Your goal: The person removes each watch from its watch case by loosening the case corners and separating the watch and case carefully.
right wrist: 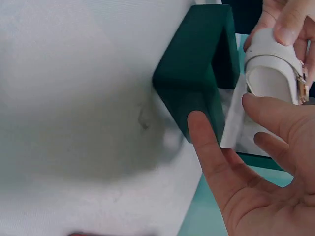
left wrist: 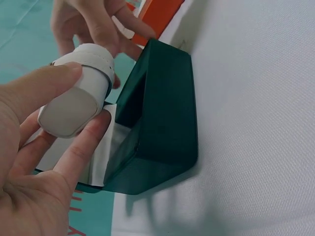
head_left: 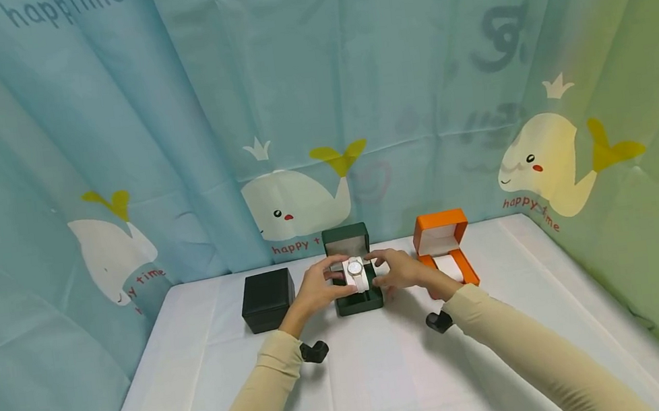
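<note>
A wristwatch (head_left: 355, 268) with a white strap and a gold-toned case is wrapped round a white cushion (left wrist: 69, 112). My left hand (head_left: 317, 287) grips this cushion by its end, thumb on the strap side and fingers beneath. Behind and below it stands a dark green watch box (head_left: 361, 306), its lid raised and its inside pale. The cushion is held over the box's opening. On the other side, my right hand (head_left: 400, 269) has its fingers spread, with the thumb tip right at the cushion's end and one finger close to the box wall in the right wrist view.
To the left stands a closed black box (head_left: 268, 300). An orange watch box (head_left: 440, 221) on the right has its lid up and a white cushion (head_left: 448, 268) inside. A curtain with whale prints (head_left: 298, 202) hangs behind the white-covered table (head_left: 379, 376).
</note>
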`<state>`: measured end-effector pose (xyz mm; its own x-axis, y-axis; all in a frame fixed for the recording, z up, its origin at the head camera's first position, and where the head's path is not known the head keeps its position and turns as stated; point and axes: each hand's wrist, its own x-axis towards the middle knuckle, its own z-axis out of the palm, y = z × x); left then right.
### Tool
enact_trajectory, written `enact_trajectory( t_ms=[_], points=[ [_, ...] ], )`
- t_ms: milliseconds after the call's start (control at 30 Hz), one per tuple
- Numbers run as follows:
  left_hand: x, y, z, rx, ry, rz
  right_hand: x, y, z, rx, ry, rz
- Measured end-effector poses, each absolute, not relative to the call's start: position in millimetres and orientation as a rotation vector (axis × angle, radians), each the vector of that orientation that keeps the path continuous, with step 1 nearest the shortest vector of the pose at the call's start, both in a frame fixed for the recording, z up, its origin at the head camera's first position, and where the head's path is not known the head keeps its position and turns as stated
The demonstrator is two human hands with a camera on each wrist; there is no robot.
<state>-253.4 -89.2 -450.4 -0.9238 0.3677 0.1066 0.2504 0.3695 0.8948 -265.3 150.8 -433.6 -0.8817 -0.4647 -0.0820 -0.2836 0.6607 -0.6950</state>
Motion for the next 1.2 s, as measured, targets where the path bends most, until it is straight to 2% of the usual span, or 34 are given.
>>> enact_trajectory(
  t_ms=[633, 1200],
  points=[
    [-251.7, -90.4, -450.9, 0.576, 2.499, 1.659, -259.0, 157.3, -413.4, -0.672, 2.345, -1.33],
    [-252.5, -88.2, -451.5, 0.584, 2.464, 1.694, -260.7, 147.2, -441.1, -0.731, 2.15, -1.655]
  ],
)
